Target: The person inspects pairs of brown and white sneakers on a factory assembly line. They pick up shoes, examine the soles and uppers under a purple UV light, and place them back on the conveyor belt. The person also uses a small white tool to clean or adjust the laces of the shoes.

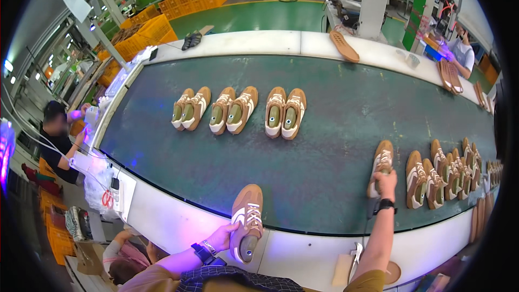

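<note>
My left hand (pixel 220 238) is closed on the side of a brown sneaker with white trim and laces (pixel 248 211), held above the near white ledge with its toe pointing away from me. A green shoe last shows inside its opening. Reaching forward on the right, my right hand (pixel 385 183) grips a matching sneaker (pixel 383 154) at its ankle opening, over the dark green belt (pixel 330 178). To the right of that hand stands a group of similar sneakers (pixel 416 176). Three pairs of the same kind, such as the pair with lasts inside (pixel 285 111), stand farther off on the belt.
Brown soles (pixel 344 47) lie on the far white ledge (pixel 248 43). A pair of pliers or similar metal tool (pixel 357 253) rests on the near ledge by my right forearm. Co-workers sit at the left (pixel 59 135) and far right (pixel 464 54). Orange crates (pixel 151 32) stand behind.
</note>
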A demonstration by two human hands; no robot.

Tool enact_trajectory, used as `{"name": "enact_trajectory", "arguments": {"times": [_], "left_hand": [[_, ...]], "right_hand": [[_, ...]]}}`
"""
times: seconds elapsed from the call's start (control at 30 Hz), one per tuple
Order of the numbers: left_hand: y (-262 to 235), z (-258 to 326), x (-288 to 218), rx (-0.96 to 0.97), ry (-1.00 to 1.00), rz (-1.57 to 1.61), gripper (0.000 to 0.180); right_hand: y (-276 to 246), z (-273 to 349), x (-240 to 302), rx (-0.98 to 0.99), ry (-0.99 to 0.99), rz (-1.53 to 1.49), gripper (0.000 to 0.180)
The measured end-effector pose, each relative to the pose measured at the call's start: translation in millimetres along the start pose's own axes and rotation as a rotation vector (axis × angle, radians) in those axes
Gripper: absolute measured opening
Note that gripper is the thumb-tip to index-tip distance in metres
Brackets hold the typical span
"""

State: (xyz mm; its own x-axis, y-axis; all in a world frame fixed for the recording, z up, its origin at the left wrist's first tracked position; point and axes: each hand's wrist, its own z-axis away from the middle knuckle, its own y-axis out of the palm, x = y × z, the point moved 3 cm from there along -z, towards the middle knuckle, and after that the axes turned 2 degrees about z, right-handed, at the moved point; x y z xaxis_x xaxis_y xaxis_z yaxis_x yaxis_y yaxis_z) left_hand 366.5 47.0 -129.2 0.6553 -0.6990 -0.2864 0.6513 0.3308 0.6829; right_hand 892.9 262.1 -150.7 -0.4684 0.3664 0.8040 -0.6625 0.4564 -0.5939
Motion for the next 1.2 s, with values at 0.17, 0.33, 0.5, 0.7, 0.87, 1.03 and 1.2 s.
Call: {"name": "enact_trajectory", "arguments": {"times": [0.17,0.33,0.5,0.7,0.87,1.03,1.2], "left_hand": [[-8,20,-3,0.205,0.024,0.11,0.06],[27,79,-26,0.374,0.083,0.044,0.081],[17,127,-33,0.408,0.143,0.083,0.08],[-65,154,-37,0.138,0.306,0.116,0.057],[-82,190,-50,0.111,0.363,0.071,0.056],[-110,194,-60,0.291,0.32,0.118,0.058],[-95,200,-77,0.421,0.342,0.066,0.065]], "right_hand": [[23,139,51,0.434,0.298,-0.677,0.038],[34,287,120,0.766,0.371,-1.032,0.052],[54,380,178,1.145,0.263,-0.991,0.079],[64,448,240,1.267,0.163,-0.957,0.082],[79,478,253,1.295,0.158,-0.875,0.082],[95,498,259,1.261,0.151,-0.858,0.081],[98,498,259,1.179,-0.017,-0.786,0.08]]}}
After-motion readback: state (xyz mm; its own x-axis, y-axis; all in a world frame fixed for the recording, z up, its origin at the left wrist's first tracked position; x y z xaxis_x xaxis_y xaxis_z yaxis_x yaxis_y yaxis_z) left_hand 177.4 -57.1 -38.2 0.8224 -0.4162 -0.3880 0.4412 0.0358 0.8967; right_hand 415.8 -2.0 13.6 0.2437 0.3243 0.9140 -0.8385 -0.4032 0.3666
